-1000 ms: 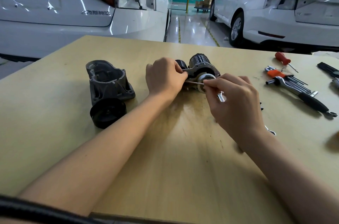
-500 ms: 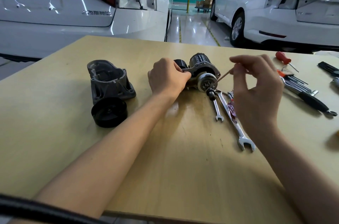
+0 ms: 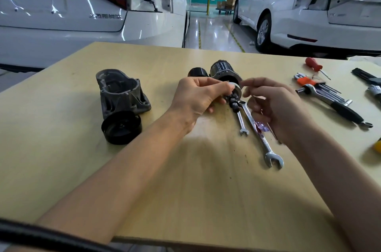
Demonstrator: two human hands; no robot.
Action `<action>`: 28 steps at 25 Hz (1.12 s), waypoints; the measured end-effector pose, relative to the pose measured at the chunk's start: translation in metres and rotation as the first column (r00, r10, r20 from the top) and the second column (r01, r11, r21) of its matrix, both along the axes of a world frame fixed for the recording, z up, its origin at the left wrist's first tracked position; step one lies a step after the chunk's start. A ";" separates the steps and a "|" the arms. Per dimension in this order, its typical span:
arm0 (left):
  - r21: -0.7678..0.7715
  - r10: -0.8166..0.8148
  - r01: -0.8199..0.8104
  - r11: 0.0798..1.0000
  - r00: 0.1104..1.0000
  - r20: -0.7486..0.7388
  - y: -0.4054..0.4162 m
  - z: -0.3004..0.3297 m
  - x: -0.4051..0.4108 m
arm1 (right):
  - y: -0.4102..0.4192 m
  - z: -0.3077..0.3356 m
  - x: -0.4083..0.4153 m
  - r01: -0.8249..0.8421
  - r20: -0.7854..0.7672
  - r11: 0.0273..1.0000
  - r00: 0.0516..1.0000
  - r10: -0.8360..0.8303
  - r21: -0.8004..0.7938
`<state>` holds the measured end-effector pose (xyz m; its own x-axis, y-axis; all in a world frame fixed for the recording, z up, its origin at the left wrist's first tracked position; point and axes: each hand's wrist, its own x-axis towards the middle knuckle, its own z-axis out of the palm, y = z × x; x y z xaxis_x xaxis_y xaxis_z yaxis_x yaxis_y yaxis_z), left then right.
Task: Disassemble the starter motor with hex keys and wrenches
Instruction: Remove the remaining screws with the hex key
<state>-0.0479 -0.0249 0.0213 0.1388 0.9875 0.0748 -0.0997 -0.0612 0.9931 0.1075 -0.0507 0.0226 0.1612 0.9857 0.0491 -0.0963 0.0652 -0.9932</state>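
The starter motor (image 3: 223,71) lies at the table's middle with its dark pinion shaft (image 3: 234,104) pointing toward me. My left hand (image 3: 198,97) grips the silver front ring (image 3: 237,88) of the motor from the left. My right hand (image 3: 274,105) hovers just right of the ring, blurred, its fingertips reaching toward it. A thin dark rod shows under the heel of that hand; whether the hand holds it is unclear. Two combination wrenches, a small wrench (image 3: 241,121) and a large wrench (image 3: 266,146), lie beside the shaft.
The removed grey nose housing (image 3: 121,93) and a black cap (image 3: 121,127) sit at the left. At the right lie a hex key set (image 3: 309,82), a ratchet (image 3: 334,103) and a red screwdriver (image 3: 313,64). White cars stand beyond the table's far edge (image 3: 144,44).
My right hand drew a thin long bolt out of the motor, lifted it, then came back down toward the ring. My left hand shifted forward from the motor body onto the silver ring.
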 end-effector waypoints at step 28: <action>0.003 0.303 -0.303 0.953 0.953 0.032 0.019 -0.018 -0.019 | 0.008 -0.002 0.065 0.408 0.722 0.907 0.657 -0.215 -0.101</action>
<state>-0.0665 -0.0062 0.0029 -0.1690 0.9822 0.0819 -0.1059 -0.1007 0.9893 0.1726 -0.0426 0.0207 0.4772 0.8773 0.0502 0.5928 -0.2792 -0.7555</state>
